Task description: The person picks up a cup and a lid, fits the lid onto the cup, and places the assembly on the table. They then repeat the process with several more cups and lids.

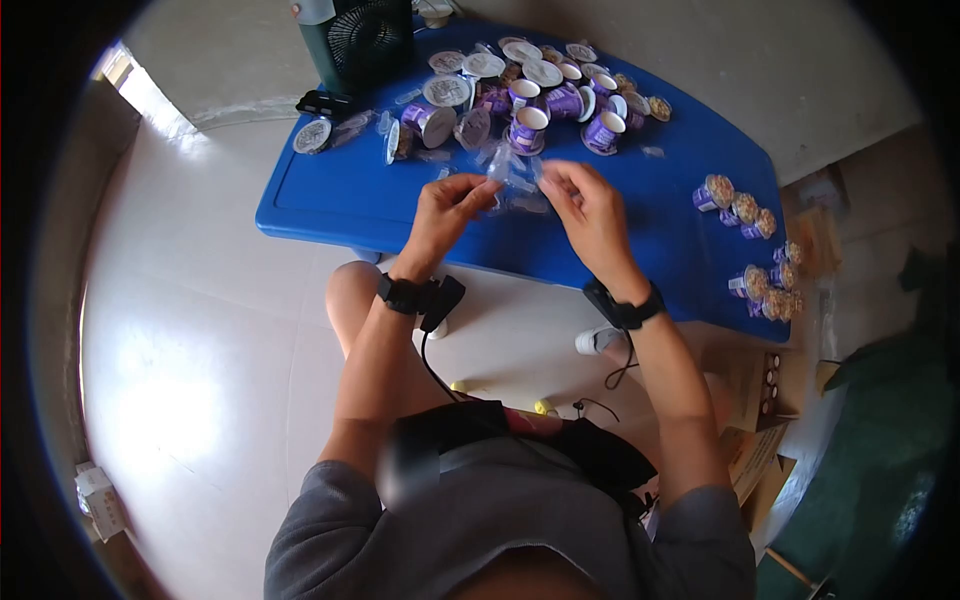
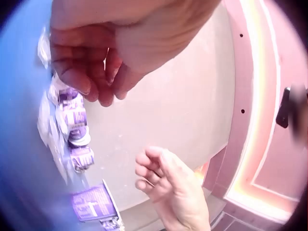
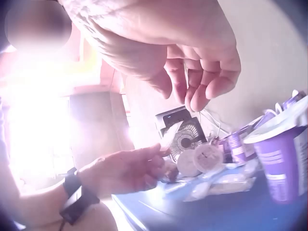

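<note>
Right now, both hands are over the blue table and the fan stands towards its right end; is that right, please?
Not quite: the left hand and right hand are over the blue table, but the fan stands towards its left end, as the head view shows.

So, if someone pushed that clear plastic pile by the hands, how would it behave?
The clear plastic pile would probably feel light, since its pieces look thin and see-through. It might scatter: pieces lie loose on a smooth-looking blue table.
</note>
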The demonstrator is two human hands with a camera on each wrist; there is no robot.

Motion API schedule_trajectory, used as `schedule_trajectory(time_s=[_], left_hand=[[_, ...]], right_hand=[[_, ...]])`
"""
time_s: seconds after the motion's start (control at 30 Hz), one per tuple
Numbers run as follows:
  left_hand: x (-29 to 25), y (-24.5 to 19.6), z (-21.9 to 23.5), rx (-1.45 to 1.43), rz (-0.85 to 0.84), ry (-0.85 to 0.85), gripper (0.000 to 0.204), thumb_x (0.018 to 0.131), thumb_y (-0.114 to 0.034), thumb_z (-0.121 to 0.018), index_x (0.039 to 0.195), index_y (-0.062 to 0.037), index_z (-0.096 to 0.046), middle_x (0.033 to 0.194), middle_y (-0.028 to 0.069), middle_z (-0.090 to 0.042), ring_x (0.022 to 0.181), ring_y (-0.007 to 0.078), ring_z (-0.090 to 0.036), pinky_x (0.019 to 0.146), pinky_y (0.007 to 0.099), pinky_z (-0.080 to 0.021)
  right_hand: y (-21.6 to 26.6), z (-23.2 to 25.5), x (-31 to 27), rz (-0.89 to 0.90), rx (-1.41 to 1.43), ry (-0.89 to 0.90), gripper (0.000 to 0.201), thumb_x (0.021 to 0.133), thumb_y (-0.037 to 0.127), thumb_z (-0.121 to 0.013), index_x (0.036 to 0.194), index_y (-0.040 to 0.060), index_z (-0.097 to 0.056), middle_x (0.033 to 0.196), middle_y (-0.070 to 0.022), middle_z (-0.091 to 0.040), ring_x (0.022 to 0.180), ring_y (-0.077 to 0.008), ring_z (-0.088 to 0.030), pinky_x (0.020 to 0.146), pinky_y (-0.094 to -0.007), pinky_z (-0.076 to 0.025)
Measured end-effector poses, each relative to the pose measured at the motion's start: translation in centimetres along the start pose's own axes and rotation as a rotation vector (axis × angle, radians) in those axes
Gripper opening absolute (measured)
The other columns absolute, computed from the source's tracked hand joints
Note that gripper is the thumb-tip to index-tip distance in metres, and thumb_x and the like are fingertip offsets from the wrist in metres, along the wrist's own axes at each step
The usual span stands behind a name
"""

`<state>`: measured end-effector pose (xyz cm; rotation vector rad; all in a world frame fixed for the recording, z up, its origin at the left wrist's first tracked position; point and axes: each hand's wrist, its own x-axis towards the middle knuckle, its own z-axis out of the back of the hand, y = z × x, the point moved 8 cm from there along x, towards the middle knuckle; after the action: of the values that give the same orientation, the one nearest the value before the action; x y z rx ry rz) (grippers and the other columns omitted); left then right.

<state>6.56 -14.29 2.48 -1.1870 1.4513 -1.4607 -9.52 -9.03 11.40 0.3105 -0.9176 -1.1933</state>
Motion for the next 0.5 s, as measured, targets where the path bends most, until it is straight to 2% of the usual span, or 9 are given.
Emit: schedule_trajectory(time_s=[0.07, 0.1, 0.17, 0.23, 0.3, 0.33, 0.4, 0.43, 0.5], left_hand=[[-0.1, -0.2, -1.7, -0.014, -0.011, 0.063, 0.022, 0.09, -0.025, -0.065, 0.095, -0.0043, -0.071, 0.076, -0.0001, -0.065, 0.071, 0.007, -0.058, 0.064, 0.0211, -0.045], [0.0, -0.4, -2.6, -0.03, -0.026, 0.116, 0.021, 0.09, -0.024, -0.065, 0.095, -0.0039, -0.07, 0.077, 0.0003, -0.066, 0.071, 0.0073, -0.059, 0.065, 0.0212, -0.045], [-0.1, -0.7, -3.6, -0.03, -0.051, 0.155, 0.02, 0.09, -0.022, -0.065, 0.097, -0.0037, -0.069, 0.08, 0.0011, -0.066, 0.073, 0.0074, -0.059, 0.066, 0.0218, -0.046], [-0.1, -0.2, -4.1, -0.007, -0.015, 0.172, 0.021, 0.09, -0.02, -0.065, 0.099, -0.0017, -0.068, 0.082, 0.0028, -0.066, 0.075, 0.0082, -0.06, 0.068, 0.0231, -0.048], [-0.2, 0.1, -4.0, 0.04, 0.0, 0.141, 0.021, 0.09, -0.02, -0.064, 0.099, -0.0005, -0.068, 0.083, 0.0034, -0.067, 0.076, 0.0088, -0.06, 0.069, 0.0238, -0.048], [-0.2, 0.3, -3.8, 0.09, 0.016, 0.106, 0.022, 0.09, -0.019, -0.064, 0.1, 0.0007, -0.067, 0.083, 0.004, -0.067, 0.077, 0.0094, -0.061, 0.07, 0.0245, -0.049], [-0.3, 0.4, -4.0, 0.131, 0.028, 0.111, 0.022, 0.09, -0.018, -0.064, 0.1, 0.0015, -0.067, 0.083, 0.0046, -0.067, 0.077, 0.0097, -0.061, 0.07, 0.0247, -0.049], [-0.3, 0.6, -4.2, 0.181, 0.043, 0.113, 0.023, 0.089, -0.018, -0.064, 0.101, 0.0023, -0.067, 0.083, 0.0053, -0.067, 0.077, 0.0101, -0.061, 0.071, 0.0249, -0.049], [-0.4, 0.6, -4.8, 0.194, 0.032, 0.13, 0.023, 0.089, -0.017, -0.064, 0.101, 0.0024, -0.067, 0.083, 0.0056, -0.067, 0.076, 0.0101, -0.061, 0.07, 0.0249, -0.049]], right_hand=[[-1.2, -0.9, 0.9, -0.091, 0.299, -0.073, 0.02, 0.086, 0.015, -0.067, 0.097, -0.0003, -0.062, 0.084, -0.0089, -0.063, 0.069, -0.016, -0.06, 0.06, -0.0275, -0.046], [-2.1, -1.0, 1.4, -0.091, 0.298, -0.08, 0.02, 0.086, 0.015, -0.067, 0.097, -0.0003, -0.062, 0.084, -0.0089, -0.063, 0.069, -0.016, -0.06, 0.06, -0.0275, -0.046], [-4.3, -1.6, 1.7, -0.162, 0.506, -0.005, 0.019, 0.086, 0.014, -0.066, 0.097, -0.0012, -0.063, 0.083, -0.0052, -0.064, 0.071, -0.0097, -0.058, 0.063, -0.0256, -0.047], [-4.4, 1.9, 1.6, -0.268, 0.532, -0.099, 0.016, 0.088, 0.012, -0.063, 0.1, 0.0023, -0.064, 0.082, -0.0002, -0.062, 0.071, -0.0079, -0.055, 0.064, -0.0224, -0.045], [-5.4, 5.3, 1.2, -0.28, 0.503, -0.214, 0.016, 0.088, 0.012, -0.062, 0.102, 0.0036, -0.064, 0.082, 0.0004, -0.061, 0.072, -0.0068, -0.054, 0.064, -0.0215, -0.044], [-6.1, 6.3, 0.8, -0.281, 0.495, -0.216, 0.016, 0.088, 0.012, -0.062, 0.102, 0.0036, -0.064, 0.082, 0.0004, -0.061, 0.072, -0.0068, -0.054, 0.064, -0.0215, -0.044], [-8.1, 6.8, -0.5, -0.412, 0.384, -0.129, 0.019, 0.089, 0.011, -0.062, 0.106, 0.0038, -0.063, 0.082, -0.0003, -0.06, 0.074, -0.0057, -0.053, 0.064, -0.0212, -0.043], [-8.4, 6.8, -1.1, -0.413, 0.378, -0.131, 0.019, 0.089, 0.011, -0.062, 0.106, 0.0038, -0.063, 0.082, -0.0003, -0.06, 0.074, -0.0057, -0.053, 0.064, -0.0212, -0.043], [-8.6, 5.2, -1.9, -0.399, 0.41, 0.015, 0.022, 0.089, 0.01, -0.062, 0.11, 0.0043, -0.063, 0.08, -0.0007, -0.06, 0.073, -0.0048, -0.052, 0.063, -0.0209, -0.042]])
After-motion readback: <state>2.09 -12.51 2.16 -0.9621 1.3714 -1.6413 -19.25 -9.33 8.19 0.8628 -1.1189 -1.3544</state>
